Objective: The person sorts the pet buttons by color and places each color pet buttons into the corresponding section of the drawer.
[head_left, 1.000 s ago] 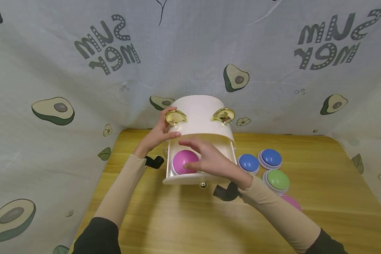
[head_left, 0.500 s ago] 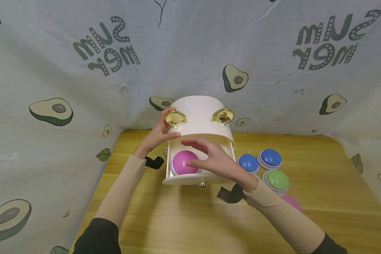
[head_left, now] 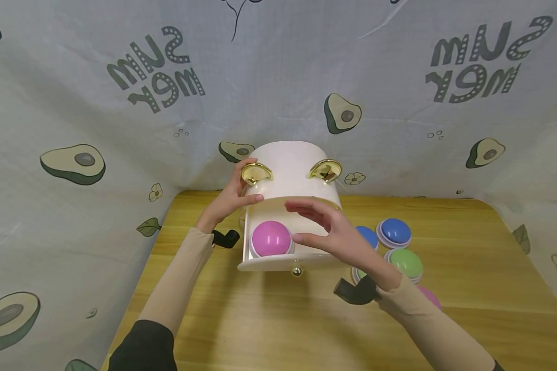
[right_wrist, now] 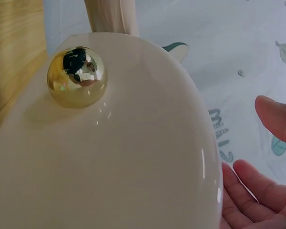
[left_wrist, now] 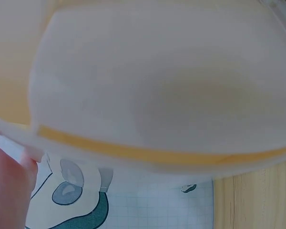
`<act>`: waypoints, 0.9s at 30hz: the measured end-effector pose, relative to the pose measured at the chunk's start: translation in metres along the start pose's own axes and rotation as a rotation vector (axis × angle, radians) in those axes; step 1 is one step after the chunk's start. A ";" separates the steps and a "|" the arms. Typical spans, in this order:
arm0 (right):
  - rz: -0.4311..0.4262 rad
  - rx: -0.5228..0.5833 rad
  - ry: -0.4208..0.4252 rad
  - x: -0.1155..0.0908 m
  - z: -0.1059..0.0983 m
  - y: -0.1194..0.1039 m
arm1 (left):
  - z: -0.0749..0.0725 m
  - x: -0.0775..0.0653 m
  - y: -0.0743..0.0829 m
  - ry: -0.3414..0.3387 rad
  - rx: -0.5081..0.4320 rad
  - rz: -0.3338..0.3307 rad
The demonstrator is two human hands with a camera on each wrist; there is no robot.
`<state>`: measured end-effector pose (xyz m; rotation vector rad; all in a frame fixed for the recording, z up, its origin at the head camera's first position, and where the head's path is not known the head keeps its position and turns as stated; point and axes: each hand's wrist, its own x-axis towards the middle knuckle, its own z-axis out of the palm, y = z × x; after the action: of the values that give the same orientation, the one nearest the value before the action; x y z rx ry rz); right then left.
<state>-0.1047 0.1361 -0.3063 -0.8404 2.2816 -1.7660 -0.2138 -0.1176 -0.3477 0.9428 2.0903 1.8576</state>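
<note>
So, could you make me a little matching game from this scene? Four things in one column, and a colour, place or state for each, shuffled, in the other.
Things:
1. Drawer
2. Small round knob
3. Dome inside the drawer
4. Blue dome farthest right

Matches:
A. Pink
B. On the wooden table
C. Open, sticking out of the white box
D. Shiny gold

Right pairs: 1-C, 2-D, 3-A, 4-B
</note>
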 end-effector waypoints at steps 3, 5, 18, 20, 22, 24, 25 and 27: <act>0.004 0.013 0.013 -0.006 -0.006 -0.001 | 0.002 -0.002 0.008 0.000 0.000 0.006; 0.011 0.011 0.026 -0.011 -0.010 -0.001 | 0.002 -0.003 0.009 0.000 -0.005 0.008; -0.097 -0.005 0.119 -0.045 -0.039 0.003 | -0.003 0.003 -0.011 0.001 -0.018 0.008; -0.115 0.012 0.128 -0.049 -0.043 0.004 | -0.004 0.003 -0.015 0.002 -0.015 0.012; -0.137 0.019 0.134 -0.054 -0.047 0.006 | -0.004 0.003 -0.017 0.001 -0.015 0.021; -0.157 0.028 0.137 -0.058 -0.050 0.007 | -0.004 0.003 -0.018 0.000 -0.016 0.030; -0.160 0.024 0.140 -0.060 -0.052 0.007 | -0.004 0.003 -0.018 -0.001 -0.019 0.034; -0.153 0.016 0.150 -0.065 -0.055 0.007 | -0.004 0.003 -0.018 -0.002 -0.020 0.036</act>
<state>-0.0763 0.2165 -0.3108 -0.9326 2.3470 -1.9723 -0.2244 -0.1197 -0.3634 0.9829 2.0637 1.8903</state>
